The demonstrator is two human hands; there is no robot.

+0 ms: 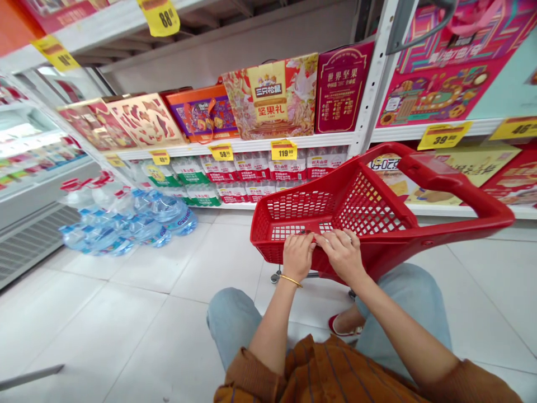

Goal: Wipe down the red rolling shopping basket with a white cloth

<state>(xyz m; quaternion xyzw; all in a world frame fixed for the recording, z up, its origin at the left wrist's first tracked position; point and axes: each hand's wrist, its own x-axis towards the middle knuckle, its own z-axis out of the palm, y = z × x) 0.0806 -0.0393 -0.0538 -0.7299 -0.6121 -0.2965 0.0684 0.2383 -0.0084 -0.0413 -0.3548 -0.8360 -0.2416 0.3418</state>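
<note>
A red plastic shopping cart stands sideways in front of my knees, its handle to the right. Over its near rim, my left hand has its fingers curled, with a gold bangle around the wrist. My right hand grips the same rim just beside it, and the fingertips of both hands almost meet. A small dark spot shows by the fingertips, too small to make out. Mesh walls and floor of the basket are visible beyond my fingers.
Shelves with gift boxes and yellow price tags run behind the cart. Packs of bottled water fill the bottom shelf. Large water bottles stand on the tiled floor at left, near a refrigerated case.
</note>
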